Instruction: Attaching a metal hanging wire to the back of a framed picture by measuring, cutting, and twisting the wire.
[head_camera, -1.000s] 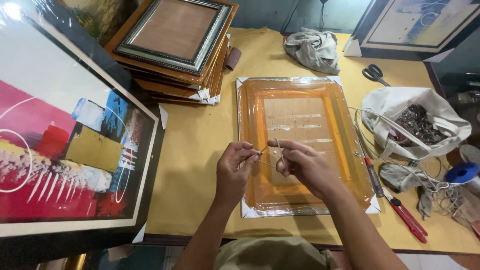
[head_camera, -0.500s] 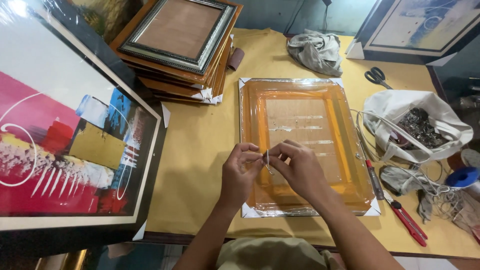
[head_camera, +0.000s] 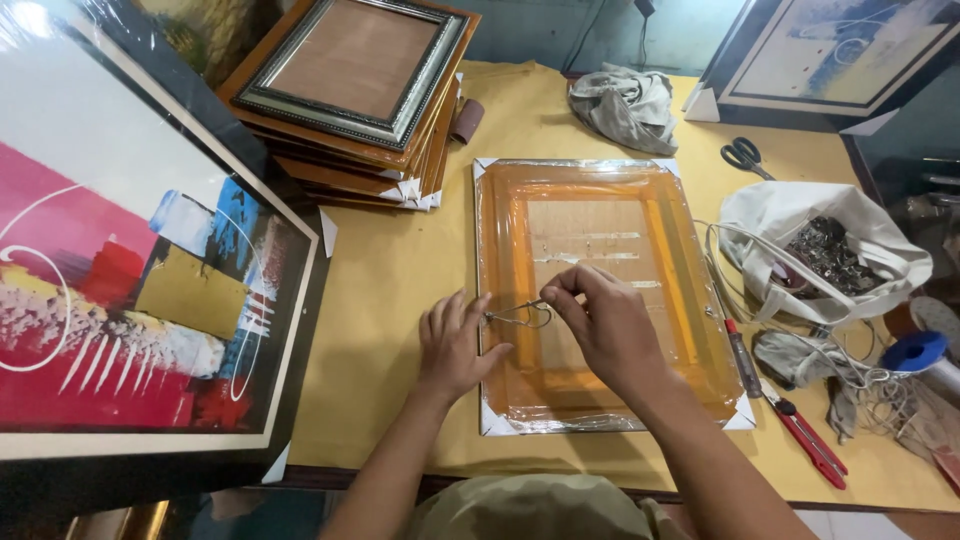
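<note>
— Thin bent metal wire (head_camera: 520, 316): where?
— Between both hands, just above the left rail of the orange-brown picture frame wrapped in clear plastic (head_camera: 690, 250), lying flat in mid-tabletop.

— Right hand (head_camera: 608, 325)?
— Fingers (head_camera: 572, 290) pinched shut on the wire's right end.

— Left hand (head_camera: 455, 345)?
— At the wire's left end, fingers loosely spread, tips touching or nearly so. Hard to tell whether gripping or only steadying.

— Changed in the last second?
— Half a second back, both hands bunched tight together. Now drawn slightly apart, the wire's looped shape showing between them. Frame unmoved. Judging by that: shaping of the wire about finished, nothing fixed to the frame yet.

— Around it?
— Yellow paper-covered tabletop (head_camera: 400, 260) beneath. Just right of the frame, a red-handled tool (head_camera: 812, 445) and a white cloth bag of dark metal fittings (head_camera: 800, 215). Black scissors (head_camera: 742, 153) and a crumpled grey cloth (head_camera: 625, 105) beyond. Stack of wooden frames (head_camera: 360, 90) at upper left; large abstract painting in red, blue and white (head_camera: 130, 290) at far left.
</note>
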